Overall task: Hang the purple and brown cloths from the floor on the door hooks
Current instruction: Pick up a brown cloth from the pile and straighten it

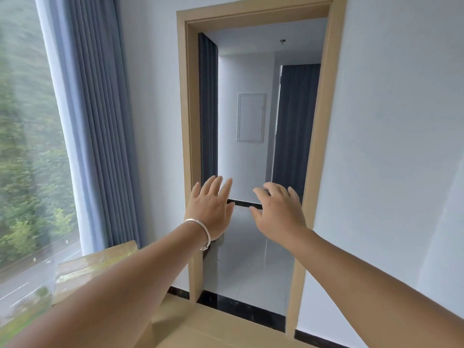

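- Both hands were raised in front of the person, each grip wide and holding nothing: the left hand (213, 207) had straight, spread fingers, and the right hand (278, 212) had fingers loosely bent over empty air.
- A silver bangle (200, 231) sat on the left wrist, just behind that grip.
- Beyond both grips stood an open doorway with a tan door frame (187, 121); through it lay a pale tiled hallway floor (251, 259) and a white wall panel (251, 118).
- To the outside of the left grip hung blue-grey curtains (100, 121) beside a window (27, 146).
- Neither the purple nor the brown cloth was in view, and no door hooks or door leaf could be seen either, so where they lay could not be told.
- Below the left forearm sat a cardboard box (93, 267) sealed with tape; its contents were hidden.
- The likeliest trouble from here, as I judged it, was lost time: with the view aimed level and the cloths on the floor, the person would have to look down to find them.
- A second risk was a trip on the dark threshold strip (243, 312) if the person stepped forward without looking down.
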